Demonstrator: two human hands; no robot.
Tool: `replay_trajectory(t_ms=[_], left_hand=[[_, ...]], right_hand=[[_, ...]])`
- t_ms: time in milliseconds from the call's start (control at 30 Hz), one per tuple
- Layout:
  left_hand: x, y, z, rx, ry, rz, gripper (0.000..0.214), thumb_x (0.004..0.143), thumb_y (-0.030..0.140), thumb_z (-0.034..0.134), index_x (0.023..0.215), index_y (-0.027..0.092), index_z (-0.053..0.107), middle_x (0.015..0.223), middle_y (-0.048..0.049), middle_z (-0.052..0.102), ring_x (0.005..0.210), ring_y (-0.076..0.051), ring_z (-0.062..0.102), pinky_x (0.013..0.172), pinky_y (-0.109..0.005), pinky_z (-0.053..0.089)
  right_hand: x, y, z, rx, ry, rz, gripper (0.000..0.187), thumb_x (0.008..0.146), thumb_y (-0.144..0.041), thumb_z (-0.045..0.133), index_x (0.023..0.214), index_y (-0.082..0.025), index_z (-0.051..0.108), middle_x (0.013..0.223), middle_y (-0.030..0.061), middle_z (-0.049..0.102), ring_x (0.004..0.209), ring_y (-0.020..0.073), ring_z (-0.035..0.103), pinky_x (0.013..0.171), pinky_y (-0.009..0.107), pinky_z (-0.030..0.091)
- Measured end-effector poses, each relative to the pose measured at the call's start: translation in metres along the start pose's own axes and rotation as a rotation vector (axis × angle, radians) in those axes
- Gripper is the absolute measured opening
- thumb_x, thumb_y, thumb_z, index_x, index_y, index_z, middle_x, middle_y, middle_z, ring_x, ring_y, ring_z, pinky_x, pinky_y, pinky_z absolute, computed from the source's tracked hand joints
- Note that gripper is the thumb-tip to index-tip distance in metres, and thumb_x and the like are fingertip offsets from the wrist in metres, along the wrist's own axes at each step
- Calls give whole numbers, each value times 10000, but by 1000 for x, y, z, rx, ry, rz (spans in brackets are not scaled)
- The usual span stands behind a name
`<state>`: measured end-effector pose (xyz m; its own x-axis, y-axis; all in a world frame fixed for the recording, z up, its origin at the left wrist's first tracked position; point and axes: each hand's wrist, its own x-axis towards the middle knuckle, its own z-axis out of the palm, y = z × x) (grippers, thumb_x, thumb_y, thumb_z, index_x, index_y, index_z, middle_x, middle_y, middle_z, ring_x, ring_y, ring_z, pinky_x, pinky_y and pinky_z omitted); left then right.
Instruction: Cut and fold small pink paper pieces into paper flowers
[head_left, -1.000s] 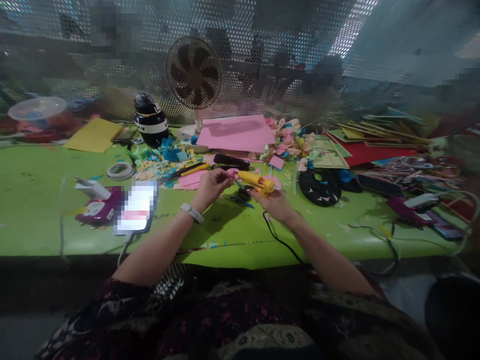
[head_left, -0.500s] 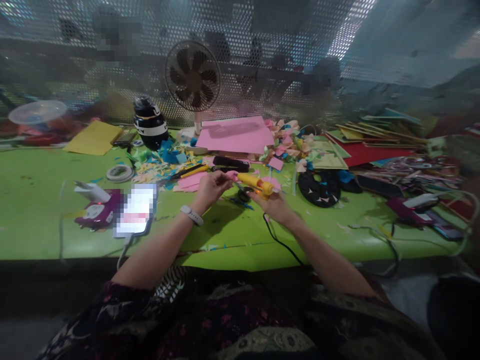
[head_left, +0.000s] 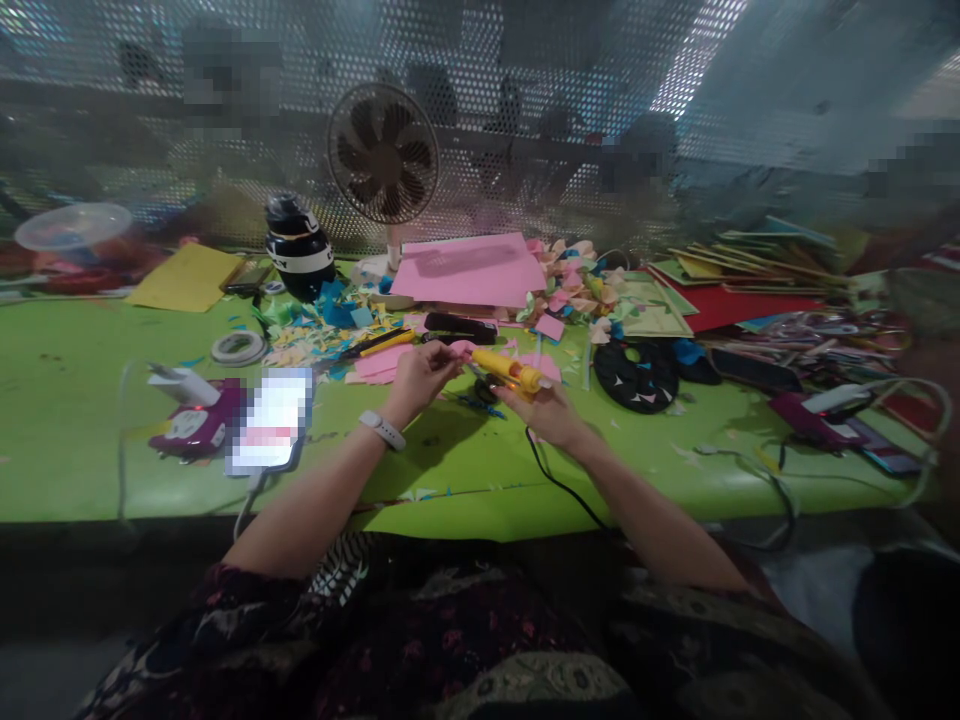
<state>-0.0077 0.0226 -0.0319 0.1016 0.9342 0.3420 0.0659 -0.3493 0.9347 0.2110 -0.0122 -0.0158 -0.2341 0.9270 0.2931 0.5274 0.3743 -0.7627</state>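
In my right hand (head_left: 551, 408) is a yellow glue gun (head_left: 506, 368), its nozzle pointing left and a small orange light showing on its body. A black cord (head_left: 559, 480) runs from below it toward the table's front edge. My left hand (head_left: 424, 378), with a white band on the wrist, pinches a small pink paper piece (head_left: 461, 349) right at the nozzle. Whether the nozzle touches the paper I cannot tell. Beneath the gun lies a small dark round object (head_left: 487, 388) with blue scraps beside it.
Behind my hands are a black stapler (head_left: 460, 328), pink sheets (head_left: 472, 270), paper flowers (head_left: 577, 280) and a small fan (head_left: 383, 155). On the left are a tape roll (head_left: 238, 347), a lit phone (head_left: 271, 420) and a purple power strip (head_left: 196, 425). A black disc (head_left: 636, 377) lies right.
The glue gun has shifted very slightly left, closer over the pink paper. Both hands otherwise keep almost the same place, and the whole view has moved a little.
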Motion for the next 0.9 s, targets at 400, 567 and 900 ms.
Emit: replay_trajectory(t_ms=[400,567,900], left_hand=[[0,3,0,-38,13,-53,195,752,323,744,774,158,643,699,-48,722,682,-171,728,662,-272,585],[3,-1,-1,-90,54,-90,187,743,304,764,786,161,652,690,-30,713,669,-156,723,643,-246,583],[4,0,-2,-70,61,-104,162,763,267,764,778,155,648,690,-37,709,653,-144,714,647,-240,580]], right_hand=[[-3,1,-46,154,258,2,448,781,-593,702,981,-193,686,931,97,752,909,284,720,857,443,585],[-9,42,-109,-372,521,156,394,746,-574,670,879,-206,621,827,84,686,811,268,659,768,424,535],[-15,106,-149,-829,315,410,499,697,-437,751,1079,-142,623,1001,184,678,999,362,625,826,465,492]])
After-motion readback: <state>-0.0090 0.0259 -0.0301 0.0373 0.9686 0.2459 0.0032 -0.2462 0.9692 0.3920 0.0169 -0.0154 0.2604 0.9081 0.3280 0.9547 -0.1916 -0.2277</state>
